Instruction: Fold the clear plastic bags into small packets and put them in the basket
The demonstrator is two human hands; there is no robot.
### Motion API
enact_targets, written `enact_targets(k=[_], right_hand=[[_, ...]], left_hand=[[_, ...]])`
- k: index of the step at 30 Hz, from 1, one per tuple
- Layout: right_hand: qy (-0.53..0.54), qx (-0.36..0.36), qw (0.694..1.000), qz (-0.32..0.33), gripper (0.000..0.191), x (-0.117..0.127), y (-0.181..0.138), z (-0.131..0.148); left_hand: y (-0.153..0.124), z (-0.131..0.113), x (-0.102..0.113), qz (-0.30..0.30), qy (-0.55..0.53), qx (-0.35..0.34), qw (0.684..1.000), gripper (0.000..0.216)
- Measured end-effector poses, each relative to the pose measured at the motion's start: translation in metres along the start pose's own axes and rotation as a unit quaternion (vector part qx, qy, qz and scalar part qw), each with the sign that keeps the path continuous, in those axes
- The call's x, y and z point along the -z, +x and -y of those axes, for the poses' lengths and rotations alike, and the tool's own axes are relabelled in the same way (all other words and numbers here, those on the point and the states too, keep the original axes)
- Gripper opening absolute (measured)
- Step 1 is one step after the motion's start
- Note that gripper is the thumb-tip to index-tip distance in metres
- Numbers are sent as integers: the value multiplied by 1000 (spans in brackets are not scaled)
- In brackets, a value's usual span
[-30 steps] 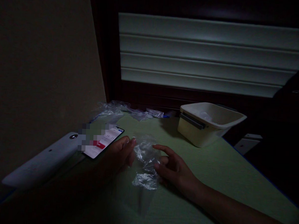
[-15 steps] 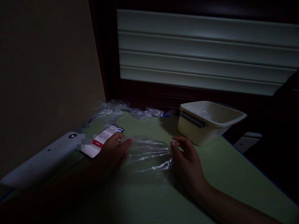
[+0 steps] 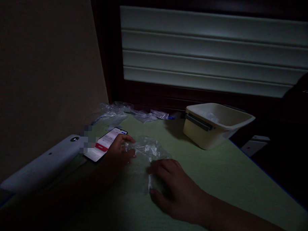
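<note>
A clear plastic bag (image 3: 149,147), thin and crumpled, lies on the green tabletop between my two hands. My left hand (image 3: 118,153) is at the bag's left edge, beside the phone, with thumb and index finger apart and the plastic between them. My right hand (image 3: 176,187) rests low at the bag's right side. Its fingers curve over the plastic, the thumb well apart from them. The lower part of the bag is dim and partly hidden by the right fingers.
A lit phone (image 3: 102,147) lies left of the bag, near a long white device (image 3: 41,163). More clear plastic bags (image 3: 116,110) lie along the back edge. A cream bin (image 3: 201,134) with grey handles, holding some clear plastic, stands at the back right. A white object (image 3: 255,145) sits beyond the table's right edge.
The bag, stretched between both hands before, is now bunched up. My right hand has moved left and nearer, turning palm down. My left thumb and index finger have parted.
</note>
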State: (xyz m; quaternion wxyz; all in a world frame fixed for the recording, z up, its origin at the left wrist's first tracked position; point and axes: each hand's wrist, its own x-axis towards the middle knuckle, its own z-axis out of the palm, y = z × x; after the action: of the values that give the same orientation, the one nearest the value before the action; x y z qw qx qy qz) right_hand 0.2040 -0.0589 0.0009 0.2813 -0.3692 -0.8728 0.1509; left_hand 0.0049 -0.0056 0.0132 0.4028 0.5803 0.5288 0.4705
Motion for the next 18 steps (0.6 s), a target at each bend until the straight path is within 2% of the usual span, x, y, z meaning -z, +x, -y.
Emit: enact_targets(k=[2, 5, 7, 9, 12, 14, 16, 18], right_hand=[[-27, -17, 999, 39, 37, 0, 1, 0], [-40, -25, 998, 41, 31, 0, 1, -3], [-34, -26, 999, 33, 25, 0, 2, -5], [-11, -25, 999, 28, 23, -1, 3, -8], [44, -42, 998, 12, 22, -1, 5, -10], [99, -83, 992, -16, 24, -1, 7, -11], [169, -129, 975, -59, 26, 0, 8, -11], [229, -156, 956, -98, 27, 0, 9, -12]], left_hand=[[-1, 0, 0, 20, -9, 2, 1000, 38], [-1, 2, 1, 44, 34, -3, 998, 48], [-1, 5, 2, 40, 94, -55, 993, 48], [-1, 10, 3, 26, 148, -140, 979, 47], [-2, 15, 2, -6, 210, -262, 942, 38], [-6, 15, 3, -19, 232, -319, 919, 34], [-13, 12, 5, -1, 230, -349, 908, 37], [-20, 7, 9, 58, 216, -357, 907, 42]])
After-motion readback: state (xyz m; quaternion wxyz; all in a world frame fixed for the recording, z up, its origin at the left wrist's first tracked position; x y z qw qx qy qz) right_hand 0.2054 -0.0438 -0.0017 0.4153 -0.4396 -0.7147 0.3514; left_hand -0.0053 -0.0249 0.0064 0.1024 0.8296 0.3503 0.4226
